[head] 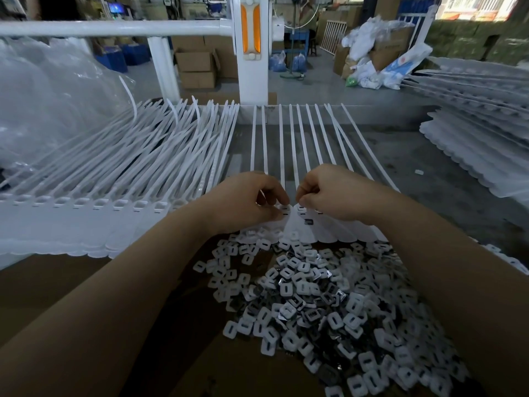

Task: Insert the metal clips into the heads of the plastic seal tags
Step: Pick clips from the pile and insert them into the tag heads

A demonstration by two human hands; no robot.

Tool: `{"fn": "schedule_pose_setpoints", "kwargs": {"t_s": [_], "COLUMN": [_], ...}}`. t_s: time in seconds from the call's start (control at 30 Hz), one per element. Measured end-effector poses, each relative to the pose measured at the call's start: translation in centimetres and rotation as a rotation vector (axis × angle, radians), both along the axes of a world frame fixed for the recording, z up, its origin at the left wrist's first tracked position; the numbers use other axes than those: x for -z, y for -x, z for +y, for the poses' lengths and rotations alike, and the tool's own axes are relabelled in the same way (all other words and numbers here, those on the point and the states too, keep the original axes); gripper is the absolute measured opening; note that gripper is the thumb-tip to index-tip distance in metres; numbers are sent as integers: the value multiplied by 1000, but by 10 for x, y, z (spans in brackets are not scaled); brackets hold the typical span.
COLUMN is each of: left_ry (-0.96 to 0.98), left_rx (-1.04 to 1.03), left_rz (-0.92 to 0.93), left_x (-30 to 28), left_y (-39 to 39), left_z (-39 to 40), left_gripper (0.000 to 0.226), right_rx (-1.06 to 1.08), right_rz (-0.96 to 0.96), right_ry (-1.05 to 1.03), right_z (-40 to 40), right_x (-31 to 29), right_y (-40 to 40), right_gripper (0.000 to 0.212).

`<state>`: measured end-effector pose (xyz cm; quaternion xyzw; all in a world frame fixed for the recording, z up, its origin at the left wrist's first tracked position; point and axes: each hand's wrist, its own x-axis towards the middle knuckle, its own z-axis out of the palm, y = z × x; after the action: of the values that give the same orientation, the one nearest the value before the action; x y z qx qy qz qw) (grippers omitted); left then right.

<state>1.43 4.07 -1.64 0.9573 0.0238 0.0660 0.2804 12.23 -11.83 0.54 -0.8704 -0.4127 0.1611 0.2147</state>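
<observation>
A strip of white plastic seal tags [309, 230] lies across the bench, heads toward me and tails running away. My left hand [249, 199] pinches a tag head [284, 210] between thumb and curled fingers. My right hand [329, 193] pinches at the neighbouring head [301, 209], fingertips almost touching the left hand's; any clip in its fingers is hidden. One head further right shows a dark clip [309, 222] seated in it. A heap of small square metal clips [329, 299] with white faces and slots lies just below my hands.
A thick bundle of seal tags [120, 179] fills the bench left of my hands. Clear plastic bags [43, 104] sit at far left. More stacked tag strips [481, 150] lie at right. Brown cardboard [57, 282] holds the clips. A white metal frame [252, 47] stands behind.
</observation>
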Motion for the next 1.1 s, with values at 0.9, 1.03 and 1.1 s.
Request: {"fn": "schedule_pose_setpoints", "kwargs": {"t_s": [0.9,1.03,1.1], "left_ry": [-532,-587,-510], "left_rx": [150,159,128], "left_rz": [37,23,42], "left_x": [-10,-11,-11], "left_y": [1,0,-1], "left_z": [-15,-15,-16], "left_gripper": [39,40,38], "right_rx": [157,152,158], "right_rz": [179,192,206], "right_ry": [-74,-69,-73], "right_z": [-5,-5,-5], "right_x": [-5,-6,-6], "right_y": [-9,-9,-9], "right_gripper": [11,10,9]}}
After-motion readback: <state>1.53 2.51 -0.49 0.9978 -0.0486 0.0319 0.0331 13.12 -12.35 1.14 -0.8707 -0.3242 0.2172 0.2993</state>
